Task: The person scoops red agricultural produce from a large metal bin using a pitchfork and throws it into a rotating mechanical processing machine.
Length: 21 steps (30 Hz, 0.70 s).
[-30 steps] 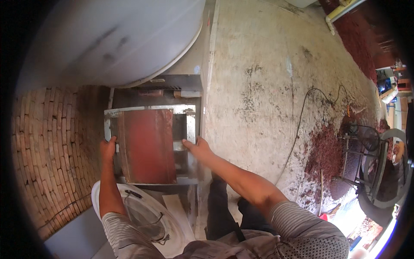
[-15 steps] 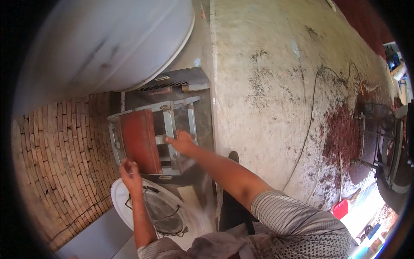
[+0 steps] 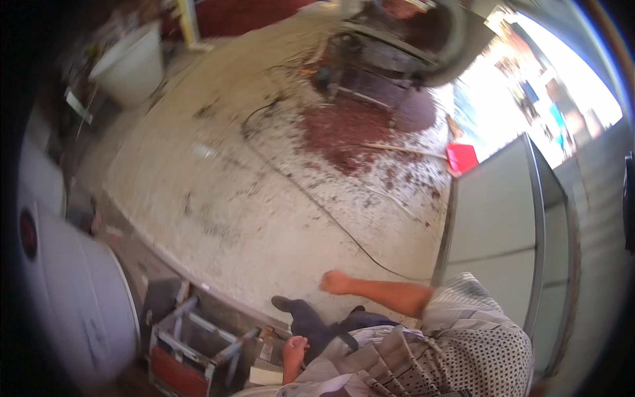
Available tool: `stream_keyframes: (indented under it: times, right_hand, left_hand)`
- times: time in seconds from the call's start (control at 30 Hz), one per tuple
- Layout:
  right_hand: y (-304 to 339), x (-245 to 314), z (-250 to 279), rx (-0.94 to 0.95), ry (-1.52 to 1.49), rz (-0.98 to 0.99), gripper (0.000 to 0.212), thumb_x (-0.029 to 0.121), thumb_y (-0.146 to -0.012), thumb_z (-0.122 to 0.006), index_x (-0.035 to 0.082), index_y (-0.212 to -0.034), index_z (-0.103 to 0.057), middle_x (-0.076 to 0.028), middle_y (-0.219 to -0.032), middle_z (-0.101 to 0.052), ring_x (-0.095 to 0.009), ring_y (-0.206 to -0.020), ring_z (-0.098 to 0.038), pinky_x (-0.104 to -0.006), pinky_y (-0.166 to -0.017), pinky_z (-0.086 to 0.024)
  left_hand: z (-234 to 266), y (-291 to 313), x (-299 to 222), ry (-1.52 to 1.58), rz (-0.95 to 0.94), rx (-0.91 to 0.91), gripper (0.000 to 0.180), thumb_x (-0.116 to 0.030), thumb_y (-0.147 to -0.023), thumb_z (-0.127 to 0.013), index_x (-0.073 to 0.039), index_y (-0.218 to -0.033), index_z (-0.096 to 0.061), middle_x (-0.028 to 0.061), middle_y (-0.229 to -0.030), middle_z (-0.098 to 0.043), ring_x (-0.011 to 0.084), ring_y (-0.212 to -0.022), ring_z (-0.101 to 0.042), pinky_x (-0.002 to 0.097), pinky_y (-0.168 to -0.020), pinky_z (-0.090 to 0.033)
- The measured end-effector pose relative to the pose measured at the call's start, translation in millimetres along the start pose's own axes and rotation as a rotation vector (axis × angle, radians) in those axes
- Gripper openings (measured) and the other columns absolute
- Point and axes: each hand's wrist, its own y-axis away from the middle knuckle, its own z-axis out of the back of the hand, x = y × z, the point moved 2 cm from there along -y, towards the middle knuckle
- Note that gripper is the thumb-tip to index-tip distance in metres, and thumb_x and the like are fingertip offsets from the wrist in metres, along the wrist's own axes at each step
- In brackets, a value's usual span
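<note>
Frame (image 3: 188,352) with red panel (image 3: 177,374) at lower left, beside white tank (image 3: 86,311). Left hand (image 3: 295,346) near it, right hand (image 3: 336,282) out over pale floor (image 3: 245,218) — both loosely curled; can't tell whether holding anything. Possible trip — caused by stepping onto black cable (image 3: 317,204).

Workshop-like space: stained concrete floor (image 3: 225,182), reddish heap (image 3: 344,132), red shovel (image 3: 462,158).

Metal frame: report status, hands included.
Left hand, right hand: nothing visible held. Metal frame at left, untouched. Dark cable across floor.
</note>
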Motion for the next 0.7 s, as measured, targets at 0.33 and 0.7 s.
stream_keyframes:
  times: [0.33,0.7]
  right_hand:
    - [348.7,-273.9,61.1,-0.922,-0.991,-0.561,0.025,0.023,-0.081,-0.061,-0.001,-0.089,-0.063,-0.007,-0.073,-0.064,-0.014,-0.064,-0.060,-0.0297,-0.058,-0.048]
    - [570.5,-208.9,31.6,-1.726,-0.682,-1.040,0.012,0.016,-0.080,-0.062,0.005,-0.086,-0.063,-0.010,-0.070,-0.062,-0.015,-0.063,-0.060,-0.0288,-0.060,-0.047]
  left_hand:
    - [-90.7,-53.8,-98.7,-0.694,-0.047,0.042,0.018,-0.017,-0.079,-0.062,-0.001,-0.087,-0.058,0.0088,-0.071,-0.061,0.0159,-0.060,-0.061,0.0284,-0.049,-0.048]
    - [-332.9,-114.9,-162.4,-1.060,0.133,0.609,0.022,-0.012,-0.080,-0.060,0.002,-0.097,-0.054,0.0103,-0.077,-0.061,0.0188,-0.062,-0.062,0.0284,-0.050,-0.049]
